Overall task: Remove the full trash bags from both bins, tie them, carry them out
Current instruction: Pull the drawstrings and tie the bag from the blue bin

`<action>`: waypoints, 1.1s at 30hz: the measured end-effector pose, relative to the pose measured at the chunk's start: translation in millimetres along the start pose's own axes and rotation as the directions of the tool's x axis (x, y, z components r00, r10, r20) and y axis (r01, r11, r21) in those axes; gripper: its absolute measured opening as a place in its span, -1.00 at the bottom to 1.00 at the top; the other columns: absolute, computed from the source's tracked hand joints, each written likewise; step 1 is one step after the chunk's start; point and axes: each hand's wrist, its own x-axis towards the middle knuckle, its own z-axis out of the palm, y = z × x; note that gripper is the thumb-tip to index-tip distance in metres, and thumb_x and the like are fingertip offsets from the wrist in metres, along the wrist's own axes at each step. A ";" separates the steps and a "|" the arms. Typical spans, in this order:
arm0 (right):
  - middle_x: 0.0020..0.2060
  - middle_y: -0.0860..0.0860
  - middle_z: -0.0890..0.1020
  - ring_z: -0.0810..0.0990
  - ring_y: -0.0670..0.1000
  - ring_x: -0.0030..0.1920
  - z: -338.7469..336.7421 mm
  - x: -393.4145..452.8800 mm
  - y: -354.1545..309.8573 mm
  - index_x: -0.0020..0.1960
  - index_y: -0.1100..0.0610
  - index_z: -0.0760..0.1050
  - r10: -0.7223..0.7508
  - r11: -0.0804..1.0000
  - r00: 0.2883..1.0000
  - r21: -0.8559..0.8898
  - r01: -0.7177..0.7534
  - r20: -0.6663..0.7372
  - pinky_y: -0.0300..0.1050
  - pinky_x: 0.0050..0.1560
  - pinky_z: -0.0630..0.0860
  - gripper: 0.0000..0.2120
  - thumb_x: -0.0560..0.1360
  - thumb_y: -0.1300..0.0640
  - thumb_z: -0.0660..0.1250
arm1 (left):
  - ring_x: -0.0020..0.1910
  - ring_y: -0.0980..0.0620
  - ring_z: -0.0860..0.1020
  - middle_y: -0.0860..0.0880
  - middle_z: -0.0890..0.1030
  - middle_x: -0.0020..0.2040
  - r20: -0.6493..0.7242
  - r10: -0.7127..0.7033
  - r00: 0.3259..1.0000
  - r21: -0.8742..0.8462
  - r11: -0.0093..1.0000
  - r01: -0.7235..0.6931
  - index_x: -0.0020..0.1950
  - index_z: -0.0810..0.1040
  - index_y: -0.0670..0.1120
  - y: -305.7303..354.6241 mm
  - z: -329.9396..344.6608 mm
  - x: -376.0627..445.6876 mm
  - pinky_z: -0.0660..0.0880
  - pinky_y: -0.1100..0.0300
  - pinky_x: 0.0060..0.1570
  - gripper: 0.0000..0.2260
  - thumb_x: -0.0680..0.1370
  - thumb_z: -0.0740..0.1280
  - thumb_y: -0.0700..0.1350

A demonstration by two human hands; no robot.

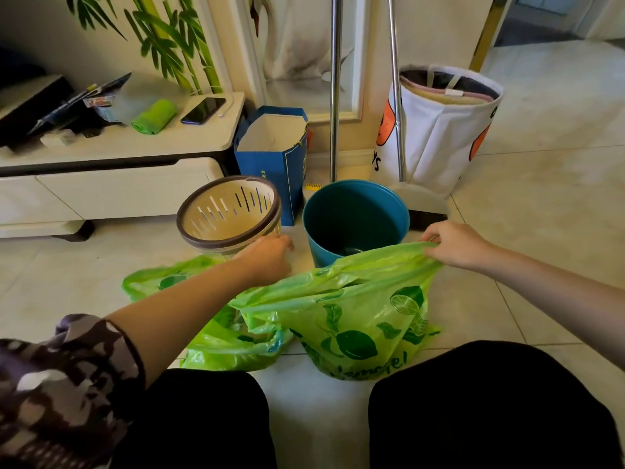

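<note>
Fingers of my right hand (455, 244) pinch the top edge of the green lemon-print bag (358, 319), pulling it toward 2 o'clock, while my left hand (267, 257) reaches toward 11 o'clock with fingers curled near the rim of the cream slotted bin (230, 211); I cannot tell if they grip anything. That bag sits on the tile floor (541, 204) between my knees, a second green bag (216, 333) lying at its 9 o'clock, and the teal bin (355, 218) stands unlined at 12 o'clock.

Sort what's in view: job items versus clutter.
Job: beige slotted bin; blue bin; lemon-print green bag, held by right hand; second green bag; left hand.
Clutter: phone; blue paper bag; white fabric basket; dustpan.
</note>
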 end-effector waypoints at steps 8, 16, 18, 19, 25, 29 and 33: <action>-0.27 -0.03 0.68 0.63 0.02 -0.18 3.0 -5.4 -11.3 -0.26 0.03 0.58 -0.071 0.996 0.997 -0.048 0.073 0.031 0.05 -0.02 0.59 -0.85 0.46 0.18 0.31 | 0.13 -0.05 0.55 -0.06 0.56 0.21 0.266 0.170 0.949 -0.206 0.972 -0.116 0.31 0.42 -0.09 43.8 26.3 8.7 0.42 0.18 0.09 -0.52 0.45 0.44 0.03; -0.24 -0.09 0.68 0.61 -0.23 -0.21 13.2 -29.9 -45.8 -0.08 0.05 0.62 -0.407 0.910 0.906 0.142 0.390 0.117 -0.39 -0.21 0.46 -0.90 0.47 0.17 0.35 | -0.08 -0.01 0.49 -0.10 0.56 -0.07 0.144 0.170 0.975 -0.243 0.961 -0.132 0.03 0.59 -0.16 45.3 46.7 11.9 0.38 0.18 -0.09 -0.85 0.51 0.35 -0.14; -0.22 -0.12 0.66 0.58 -0.25 -0.21 21.5 -34.9 -56.2 -0.06 0.05 0.63 -0.485 0.874 0.850 0.128 0.468 0.204 -0.44 -0.18 0.43 -0.91 0.46 0.13 0.37 | -0.12 -0.01 0.46 -0.07 0.53 -0.12 0.089 0.144 0.986 -0.300 0.947 -0.111 0.00 0.58 -0.18 45.0 44.9 13.1 0.33 0.20 -0.13 -0.87 0.52 0.33 -0.15; -0.21 -0.13 0.65 0.57 -0.27 -0.22 26.1 -36.3 -60.7 -0.04 0.06 0.63 -0.509 0.860 0.822 0.111 0.498 0.256 -0.47 -0.19 0.41 -0.90 0.46 0.11 0.38 | -0.13 -0.01 0.46 -0.06 0.53 -0.13 0.067 0.130 0.989 -0.331 0.938 -0.101 -0.01 0.58 -0.18 44.8 44.1 13.8 0.33 0.20 -0.14 -0.87 0.53 0.33 -0.14; -0.16 -0.07 0.68 0.52 -0.24 -0.30 58.2 -39.9 -74.0 0.01 0.08 0.62 -0.526 0.797 0.702 -0.008 0.603 0.480 -0.44 -0.24 0.38 -0.78 0.43 -0.01 0.42 | -0.22 0.04 0.50 -0.01 0.54 -0.23 -0.008 0.063 0.998 -0.389 0.919 -0.061 -0.05 0.60 -0.15 46.7 38.1 14.8 0.44 0.15 -0.19 -0.71 0.53 0.33 0.08; -0.11 -0.09 0.67 0.58 -0.09 -0.13 72.3 -43.1 -76.8 0.06 0.02 0.55 -0.523 0.736 0.636 -0.077 0.673 0.567 -0.13 -0.08 0.52 -0.68 0.41 -0.14 0.40 | -0.10 -0.02 0.56 -0.03 0.57 -0.12 -0.050 0.048 0.998 -0.365 0.929 -0.063 0.01 0.58 -0.03 42.9 35.6 15.6 0.49 0.12 -0.09 -0.81 0.54 0.31 0.06; -0.02 -0.06 0.59 0.51 -0.06 -0.07 80.9 -49.7 -82.1 0.16 0.01 0.44 -0.510 0.649 0.545 -0.117 0.751 0.665 -0.10 -0.10 0.50 -0.53 0.38 -0.23 0.39 | -0.12 -0.03 0.54 -0.04 0.56 -0.11 -0.107 0.013 0.994 -0.402 0.914 -0.055 -0.02 0.53 -0.01 40.5 32.4 17.9 0.48 0.11 -0.12 -0.91 0.56 0.28 -0.01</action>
